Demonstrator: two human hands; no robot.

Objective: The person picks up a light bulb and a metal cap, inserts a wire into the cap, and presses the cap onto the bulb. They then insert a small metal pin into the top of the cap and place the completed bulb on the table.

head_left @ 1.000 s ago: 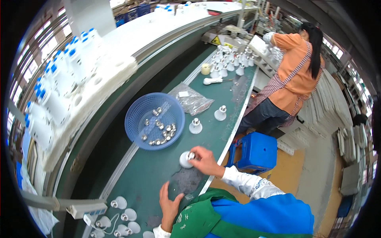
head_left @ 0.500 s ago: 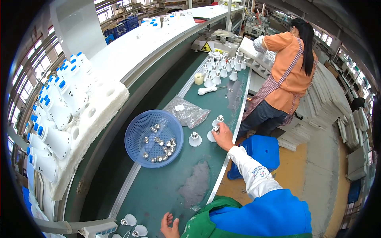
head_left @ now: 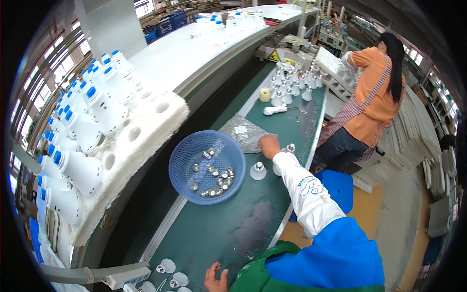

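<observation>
My right hand [head_left: 270, 146] is over the near right corner of a clear plastic bag [head_left: 243, 131], its fingers curled downward and mostly hidden from view. Close by stand small white cone-shaped lamp housings with metal screw caps: one housing [head_left: 258, 170] in plain sight, another housing [head_left: 291, 148] behind my wrist, and a third half covered by my sleeve. To the left, a blue plastic basket [head_left: 176, 168] holds several loose metal caps [head_left: 225, 180]. My left hand [head_left: 215, 278] rests low at the near edge, empty, fingers loosely apart.
More white housings [head_left: 166, 265] lie at the near left. Farther along the green bench [head_left: 214, 228] are a white-handled screwdriver [head_left: 276, 110], a yellowish tape roll [head_left: 265, 94] and many capped housings. A foam tray [head_left: 160, 109] with blue-tipped housings stands left. A co-worker [head_left: 372, 92] works at right.
My right hand has left the capped housing it was gripping and moved left and away from me to the plastic bag. My left hand stays low and empty. The view has shifted slightly.
</observation>
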